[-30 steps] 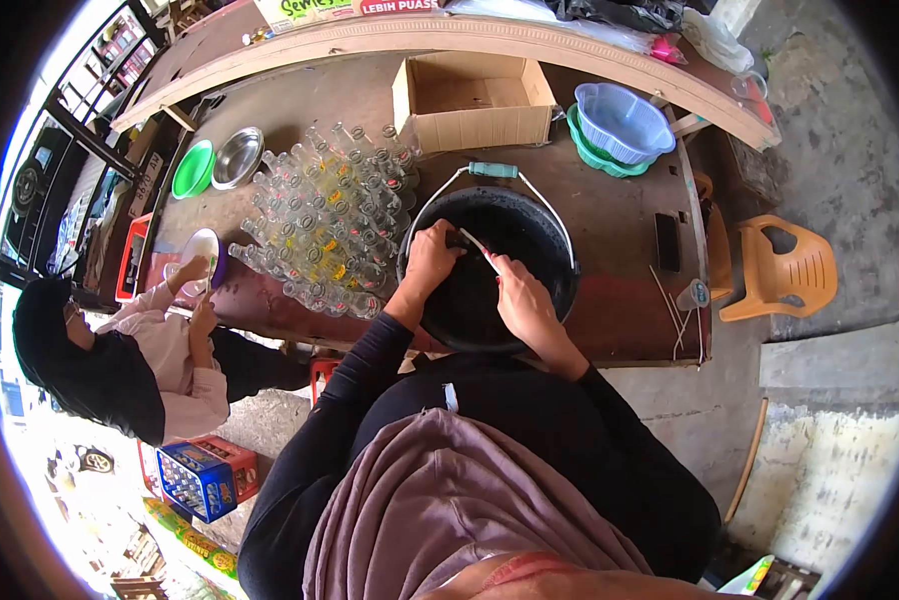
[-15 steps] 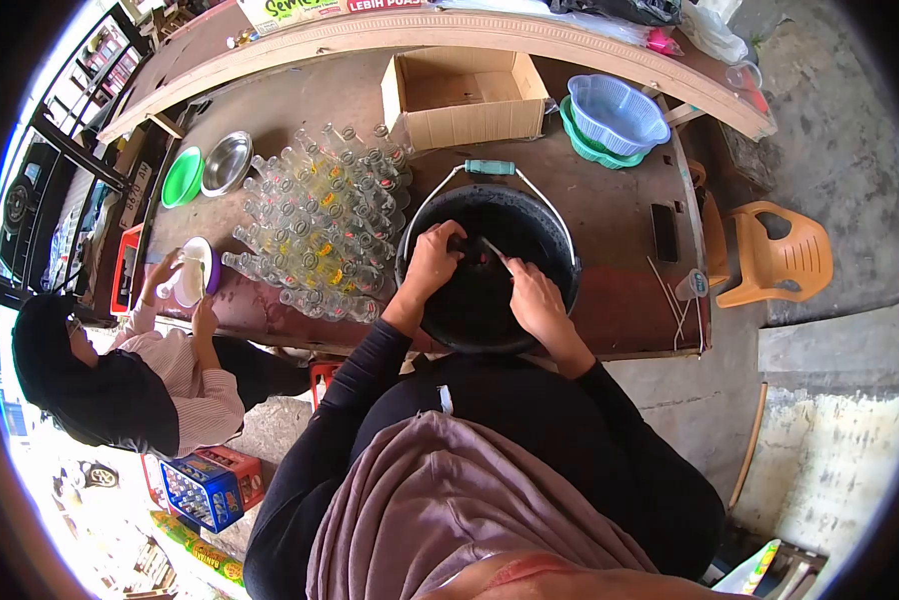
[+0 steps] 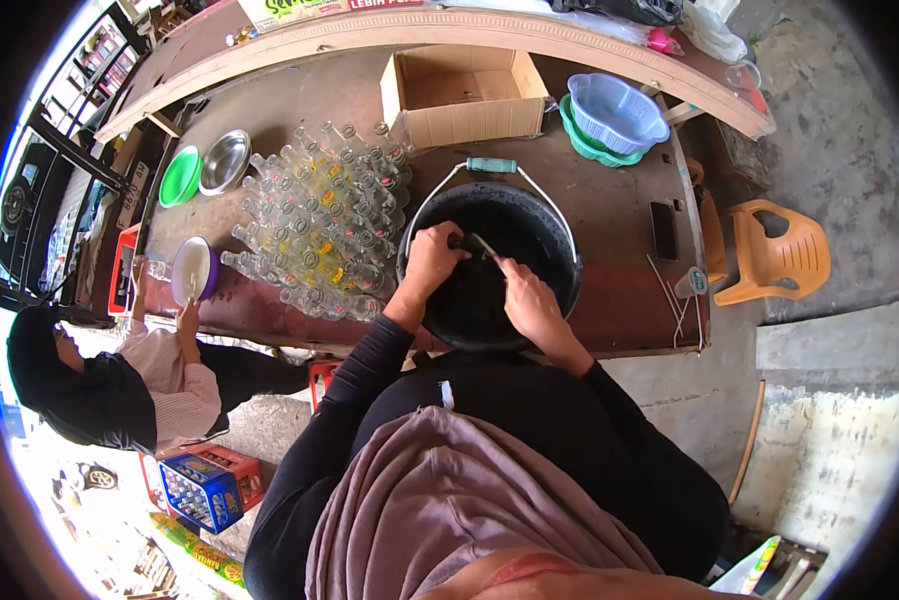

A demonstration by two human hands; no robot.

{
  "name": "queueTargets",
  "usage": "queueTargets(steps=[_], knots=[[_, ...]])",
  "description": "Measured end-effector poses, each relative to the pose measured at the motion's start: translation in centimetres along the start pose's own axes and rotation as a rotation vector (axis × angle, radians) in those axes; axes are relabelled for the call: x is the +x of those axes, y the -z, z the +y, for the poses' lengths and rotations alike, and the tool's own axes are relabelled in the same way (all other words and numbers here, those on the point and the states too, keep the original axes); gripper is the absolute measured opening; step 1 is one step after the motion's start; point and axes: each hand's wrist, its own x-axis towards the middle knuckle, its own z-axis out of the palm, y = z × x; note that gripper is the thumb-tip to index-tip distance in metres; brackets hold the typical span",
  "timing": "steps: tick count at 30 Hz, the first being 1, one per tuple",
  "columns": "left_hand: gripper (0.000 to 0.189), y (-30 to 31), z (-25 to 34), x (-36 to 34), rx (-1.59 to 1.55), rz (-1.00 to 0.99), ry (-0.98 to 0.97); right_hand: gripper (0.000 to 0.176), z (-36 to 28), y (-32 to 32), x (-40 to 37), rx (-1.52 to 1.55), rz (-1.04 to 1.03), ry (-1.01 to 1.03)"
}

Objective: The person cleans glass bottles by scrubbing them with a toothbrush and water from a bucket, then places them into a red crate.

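Black, the one bucket [image 3: 542, 215] is the landmark; over it, the right hand [image 3: 532, 300] has its fingers closed on one knife [image 3: 491, 250], as it seems, and the left hand [image 3: 434, 265] pinches one small dark piece [image 3: 457, 241], too shadowed to name. The step looks like working blade against piece; another stroke would call for a firm left pinch, fingertips clear of the edge. Left of the bucket stand dozens of bottles [image 3: 320, 225], too crowded to count; farther left, a co-worker [image 3: 170, 385] is by one purple bowl [image 3: 195, 272]. Right of it lie one cup [image 3: 692, 283], several sticks [image 3: 667, 300] and one phone [image 3: 664, 232]. Beyond it are one box [image 3: 480, 118] and, beyond to the right, two nested basins [image 3: 618, 112], blue in green.
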Motion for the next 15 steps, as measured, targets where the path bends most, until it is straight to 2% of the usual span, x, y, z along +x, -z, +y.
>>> queueTargets(steps=[1,4,6,8,10,12,15], knots=[[0.037,-0.2,-0.2,-0.1,-0.002,0.005,-0.002,0.031,0.6,-0.1,0.1,-0.102,-0.08,-0.102],[0.036,-0.4,-0.6,-0.1,0.016,0.006,-0.064,0.031,0.4,0.9,0.0,-0.04,-0.05,-0.05],[0.034,-0.5,-0.8,-0.1,0.04,0.061,-0.196,0.031,-0.6,0.7,-0.6,0.003,-0.01,0.001],[0.033,-0.8,-1.2,0.1,0.003,0.073,-0.15,0.029,-0.5,-0.1,-0.8,0.03,0.066,0.073],[0.033,-1.1,-1.3,0.4,-0.034,0.092,-0.112,0.029,0.2,0.1,-0.6,0.004,0.023,0.037],[0.034,-1.1,-1.2,0.0,-0.042,0.08,-0.091,0.03,0.6,0.6,-0.3,-0.084,-0.08,-0.116],[0.036,-0.8,-0.2,-0.5,0.144,-0.033,0.024,0.029,-0.5,0.9,-0.5,0.041,0.064,0.072]])
